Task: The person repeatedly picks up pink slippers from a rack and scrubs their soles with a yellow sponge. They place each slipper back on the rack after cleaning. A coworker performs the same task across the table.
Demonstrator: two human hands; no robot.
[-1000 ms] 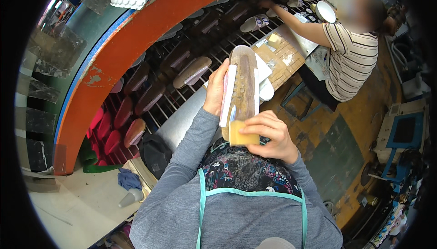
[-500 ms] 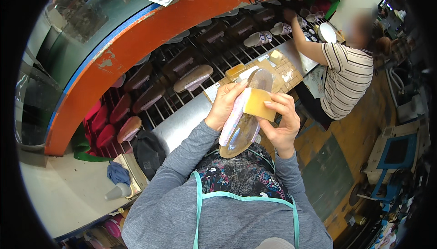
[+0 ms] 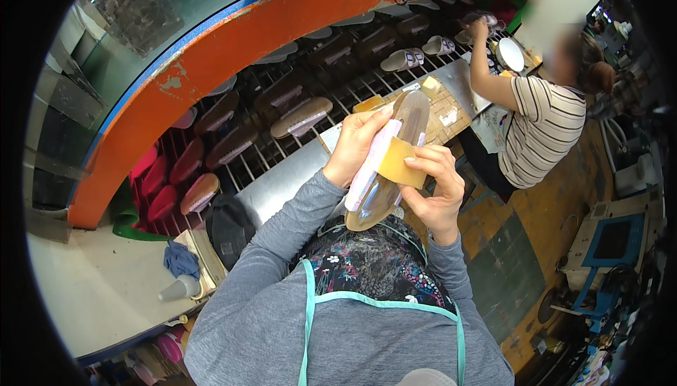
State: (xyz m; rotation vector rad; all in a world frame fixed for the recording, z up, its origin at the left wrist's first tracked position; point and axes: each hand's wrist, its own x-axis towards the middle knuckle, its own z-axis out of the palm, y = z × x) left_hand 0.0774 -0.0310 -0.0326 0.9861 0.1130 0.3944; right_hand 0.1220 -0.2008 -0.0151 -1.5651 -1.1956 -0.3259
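Conveyor [image 3: 233, 82] stuff first: the big orange curved rail arcs across the top, with a rack of shoe soles [image 3: 302, 116] riding on dark bars below it. Grey worktop [image 3: 282, 188] sits between that rack and us, and a co-worker in a striped shirt [image 3: 543, 132] works further along, well apart.

We've got a long translucent sole [image 3: 388, 157] held up in front of the chest. Left hand [image 3: 356, 147] wraps it from the side, fingers closed around the edge. Right hand [image 3: 437, 188] pinches a small yellow pad [image 3: 402, 162] flat against the sole's face.

Sole looks light and bendy, maybe a bit slick, so gripping along the edges near the middle seems safest. Room's decent: open space above the worktop, rack bars close ahead.
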